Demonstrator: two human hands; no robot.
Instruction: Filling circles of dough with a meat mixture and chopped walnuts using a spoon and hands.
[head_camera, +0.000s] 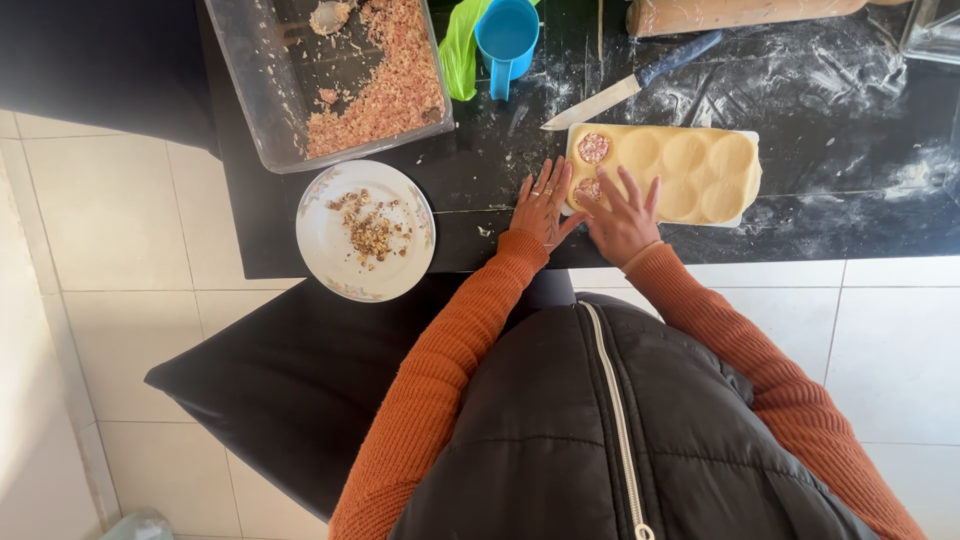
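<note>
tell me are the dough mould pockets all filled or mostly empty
Mostly empty: the dough-lined mould shows pink filling in only two left-end pockets.

soft even daylight, mild sheen on the dark counter (850, 90), sharp focus, slight wide-angle bending at edges

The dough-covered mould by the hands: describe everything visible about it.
The mould is a pale rectangular tray lying flat on the floured black counter, draped in a yellowish dough sheet pressed into round hollows. Two hollows at its left end hold pinkish minced filling; the others look empty. The right hand rests fingers on its near-left corner; the left hand touches its left edge. A knife lies just beyond it.
</note>
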